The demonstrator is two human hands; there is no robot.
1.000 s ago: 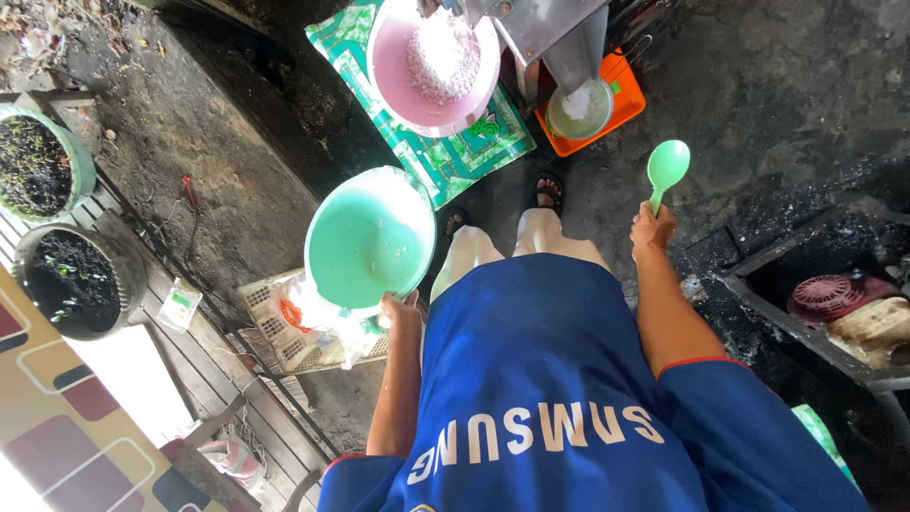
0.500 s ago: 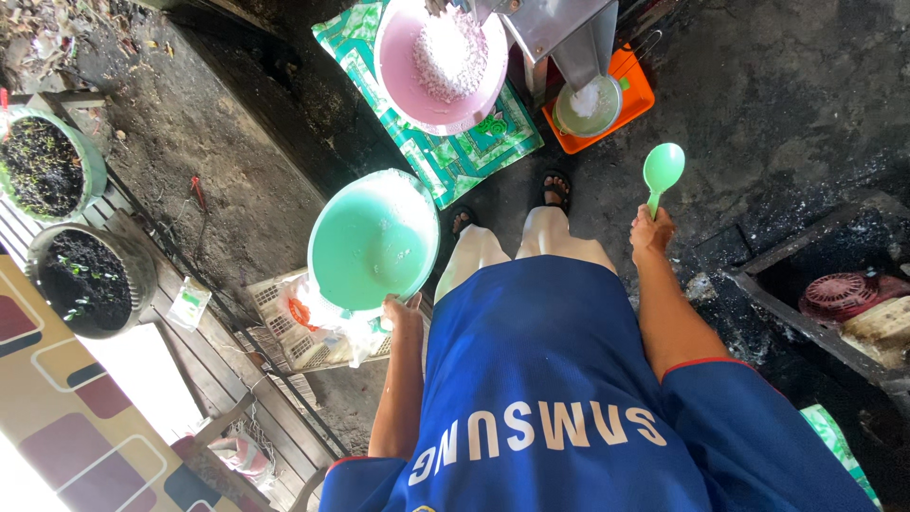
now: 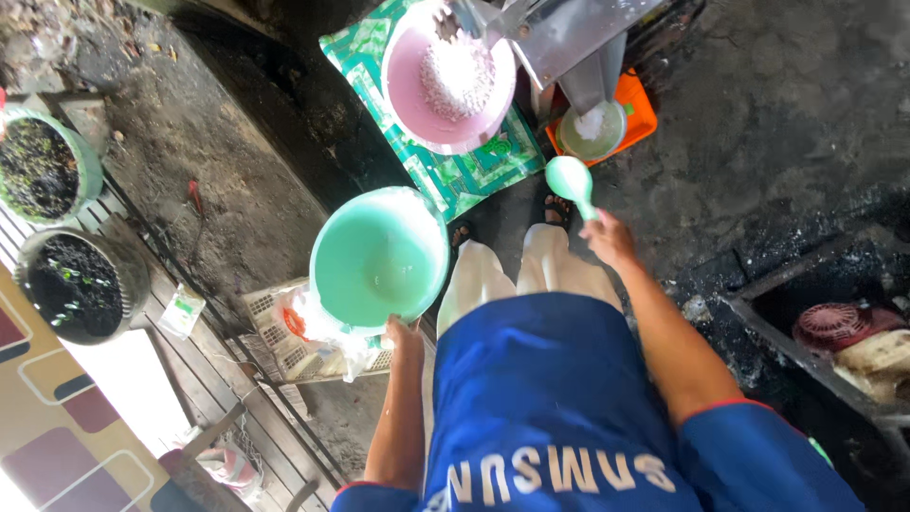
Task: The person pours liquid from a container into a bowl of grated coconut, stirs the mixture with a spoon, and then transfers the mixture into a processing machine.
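My left hand [image 3: 402, 334] grips the near rim of a mint-green plastic bowl [image 3: 377, 258], held out in front of me at about waist height; the bowl looks empty. My right hand [image 3: 609, 237] holds a mint-green spoon [image 3: 572, 179] by its handle, scoop pointing away from me, near a small green bowl [image 3: 591, 131] of white grated stuff on an orange tray [image 3: 640, 116]. Farther ahead a pink basin [image 3: 447, 78] with a heap of white shreds sits on a green patterned mat [image 3: 445, 171] under a metal machine [image 3: 567, 40].
Two plant pots [image 3: 52, 228] with dark soil stand at the left on a slatted bench. A white plastic crate [image 3: 296, 337] with a bag sits below the green bowl. A dark box at the right holds a red fan-like part [image 3: 832, 324]. The ground is dark and dirty.
My right hand has swung the spoon left and forward, toward the small green bowl. The view has shifted closer to the machine; the green bowl stays in my left hand.
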